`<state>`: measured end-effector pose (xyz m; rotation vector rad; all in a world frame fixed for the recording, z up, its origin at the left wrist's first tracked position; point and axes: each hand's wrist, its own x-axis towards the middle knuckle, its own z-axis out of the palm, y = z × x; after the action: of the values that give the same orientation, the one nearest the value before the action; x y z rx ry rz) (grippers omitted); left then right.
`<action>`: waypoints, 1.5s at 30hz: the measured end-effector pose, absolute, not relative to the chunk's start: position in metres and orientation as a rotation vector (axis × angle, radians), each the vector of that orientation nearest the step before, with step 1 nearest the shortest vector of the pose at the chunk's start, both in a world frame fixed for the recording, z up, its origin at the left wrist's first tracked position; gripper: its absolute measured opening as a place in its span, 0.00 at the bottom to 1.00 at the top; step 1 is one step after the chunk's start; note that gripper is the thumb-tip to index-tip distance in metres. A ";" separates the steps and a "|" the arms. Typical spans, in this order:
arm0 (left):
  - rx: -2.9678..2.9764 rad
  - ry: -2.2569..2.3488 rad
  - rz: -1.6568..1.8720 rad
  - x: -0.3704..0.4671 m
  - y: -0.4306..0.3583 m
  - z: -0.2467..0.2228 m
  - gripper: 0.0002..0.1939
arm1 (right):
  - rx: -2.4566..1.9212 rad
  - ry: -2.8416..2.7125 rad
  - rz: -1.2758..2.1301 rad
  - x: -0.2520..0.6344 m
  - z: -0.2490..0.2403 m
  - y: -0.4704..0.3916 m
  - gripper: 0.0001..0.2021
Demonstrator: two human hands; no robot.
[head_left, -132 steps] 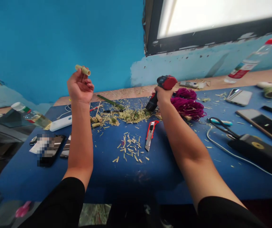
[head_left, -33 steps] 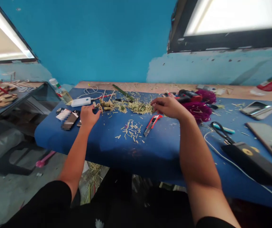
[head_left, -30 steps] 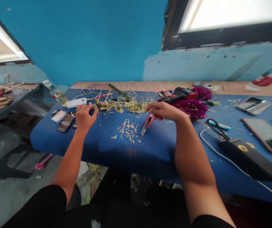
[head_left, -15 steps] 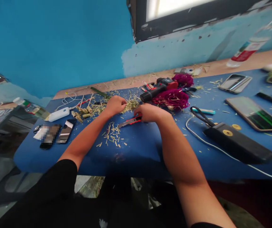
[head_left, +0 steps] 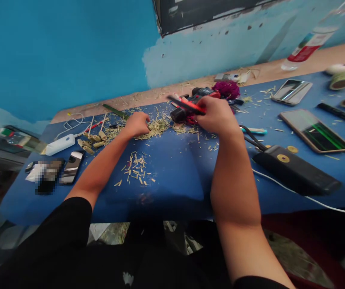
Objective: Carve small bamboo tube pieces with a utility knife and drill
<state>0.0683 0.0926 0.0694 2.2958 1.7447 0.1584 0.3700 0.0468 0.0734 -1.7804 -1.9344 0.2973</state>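
Observation:
My right hand (head_left: 217, 114) is closed around a red and black utility knife (head_left: 187, 105), held up in front of the power drill (head_left: 205, 93) and the purple yarn (head_left: 226, 89). The knife is smeared by motion. My left hand (head_left: 138, 124) rests at a pile of pale shavings (head_left: 157, 127), its fingers curled; whether it holds something is hidden. Nearer to me, small slivers (head_left: 136, 168) lie scattered on the blue table (head_left: 169, 176). Short bamboo pieces (head_left: 92, 140) sit left of my left hand.
Phones (head_left: 72, 166) and a white device (head_left: 60, 144) lie at the left. At the right are a black case (head_left: 299, 170) with a white cable, a phone (head_left: 315, 130), another phone (head_left: 292, 92), bamboo tubes (head_left: 341, 80) and a bottle (head_left: 307, 46).
My right hand has lifted the knife up and to the right, away from my left hand. My left hand remains by the shavings. The view has shifted slightly.

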 end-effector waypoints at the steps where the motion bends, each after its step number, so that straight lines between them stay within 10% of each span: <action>1: 2.290 1.731 0.157 0.067 0.094 0.070 0.21 | -1.759 -1.827 0.263 0.368 0.071 0.049 0.15; 13: 1.872 1.174 0.973 0.008 0.067 0.116 0.17 | -1.442 -1.470 -0.008 0.362 0.027 0.081 0.17; 36: 1.775 1.131 0.671 -0.029 0.006 0.037 0.24 | -1.222 -2.132 0.678 0.312 0.032 0.047 0.10; 45: 1.749 1.366 1.111 -0.058 0.018 0.051 0.17 | -1.175 -2.411 0.477 0.268 0.042 0.034 0.15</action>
<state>-0.0577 0.0182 0.0512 1.7487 1.3664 1.1105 0.2675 0.0338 0.0422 -1.1747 -2.4112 0.4771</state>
